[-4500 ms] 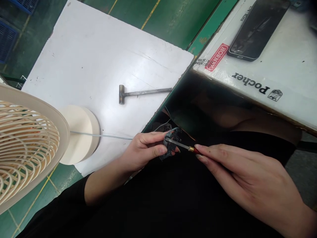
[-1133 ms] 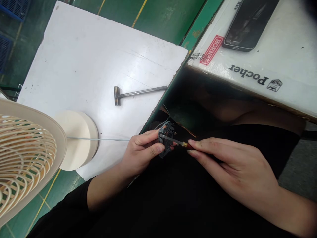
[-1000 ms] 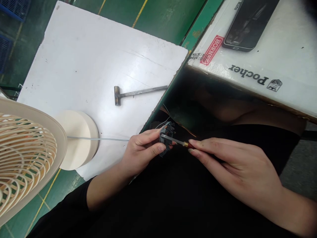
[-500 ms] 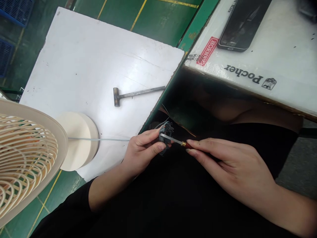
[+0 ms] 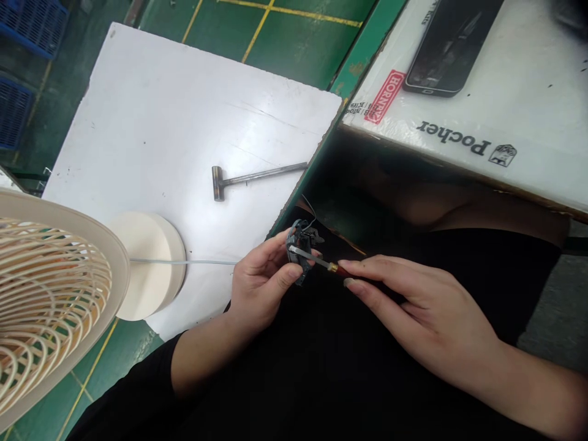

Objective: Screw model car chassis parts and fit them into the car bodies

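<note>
Beside the white desk point(image 5: 184, 110), the left hand point(image 5: 260, 278) pinches a dark part point(image 5: 296, 260) above the lap. The right hand point(image 5: 422, 306) pinches a slim tool point(image 5: 316, 260) pointing left, its tip at the part.

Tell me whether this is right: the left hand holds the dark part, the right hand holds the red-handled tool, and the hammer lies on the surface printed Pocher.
Not quite: the head view shows the hammer on the white tabletop, not on the surface printed Pocher. The rest stands: the left hand holds the dark part, the right hand the red-handled tool.
</note>
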### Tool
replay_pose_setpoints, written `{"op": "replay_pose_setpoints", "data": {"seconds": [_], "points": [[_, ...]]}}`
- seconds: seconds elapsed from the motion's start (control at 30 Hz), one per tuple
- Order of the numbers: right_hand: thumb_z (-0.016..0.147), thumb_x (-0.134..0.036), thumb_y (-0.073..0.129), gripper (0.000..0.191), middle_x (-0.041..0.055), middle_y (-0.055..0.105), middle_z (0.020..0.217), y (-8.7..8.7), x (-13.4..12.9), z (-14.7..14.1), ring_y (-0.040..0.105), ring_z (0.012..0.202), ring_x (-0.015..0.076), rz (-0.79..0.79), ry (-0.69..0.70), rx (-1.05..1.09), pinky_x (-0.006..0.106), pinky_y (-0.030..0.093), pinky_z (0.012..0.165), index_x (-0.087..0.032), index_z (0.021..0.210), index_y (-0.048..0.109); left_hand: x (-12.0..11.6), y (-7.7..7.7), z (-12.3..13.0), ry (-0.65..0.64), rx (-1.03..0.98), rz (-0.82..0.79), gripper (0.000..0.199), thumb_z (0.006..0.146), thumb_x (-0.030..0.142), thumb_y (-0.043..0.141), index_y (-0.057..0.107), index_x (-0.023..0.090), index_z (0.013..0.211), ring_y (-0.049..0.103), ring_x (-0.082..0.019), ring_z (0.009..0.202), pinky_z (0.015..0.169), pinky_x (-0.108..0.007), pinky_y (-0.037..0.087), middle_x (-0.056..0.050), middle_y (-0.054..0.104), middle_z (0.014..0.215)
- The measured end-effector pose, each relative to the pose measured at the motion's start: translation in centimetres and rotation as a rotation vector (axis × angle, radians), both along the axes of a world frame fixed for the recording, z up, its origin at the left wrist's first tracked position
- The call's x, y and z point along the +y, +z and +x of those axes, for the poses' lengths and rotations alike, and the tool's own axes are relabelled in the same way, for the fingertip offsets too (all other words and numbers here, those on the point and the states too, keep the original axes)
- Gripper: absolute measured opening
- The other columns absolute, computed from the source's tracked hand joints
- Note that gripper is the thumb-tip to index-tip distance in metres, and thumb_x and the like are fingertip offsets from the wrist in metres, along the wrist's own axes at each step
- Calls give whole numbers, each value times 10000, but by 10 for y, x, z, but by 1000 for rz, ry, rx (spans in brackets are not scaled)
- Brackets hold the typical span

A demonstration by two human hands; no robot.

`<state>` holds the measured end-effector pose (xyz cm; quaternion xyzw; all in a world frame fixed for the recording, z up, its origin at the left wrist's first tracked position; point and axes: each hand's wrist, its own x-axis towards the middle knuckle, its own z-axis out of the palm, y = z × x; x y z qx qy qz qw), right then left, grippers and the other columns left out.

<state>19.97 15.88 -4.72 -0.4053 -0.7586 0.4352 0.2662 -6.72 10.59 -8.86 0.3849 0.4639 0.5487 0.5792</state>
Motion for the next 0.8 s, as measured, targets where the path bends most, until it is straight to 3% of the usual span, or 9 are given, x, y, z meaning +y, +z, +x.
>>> {"op": "replay_pose_setpoints", "data": {"seconds": [0.2,0.43,0.8], "points": [[1201,-312,696,264,6,902,1272,-3,-2,0,899,1096,163,-28,-6,13,217,730,962,-330,1442,803,7,6,-2,33,-70,78,774,904,254,1081,780,346,1611,889,-298,1277,1139,-445,732,-86,899,1419],[1192,-210,677,396,10,837,1298,-5,-8,-9,865,1065,129,54,-17,83,163,709,928,-375,1543,759,8,13,-6,5,-8,96,657,920,178,1047,823,307,1524,886,-276,1236,1087,-408,744,-95,897,1380],[1201,-165,631,428,32,802,1275,-7,-10,-20,842,1038,114,80,8,120,145,699,926,-306,1587,752,6,11,-11,55,104,142,636,961,127,996,795,315,1534,833,-248,1361,1221,-414,687,-71,871,1456]]}}
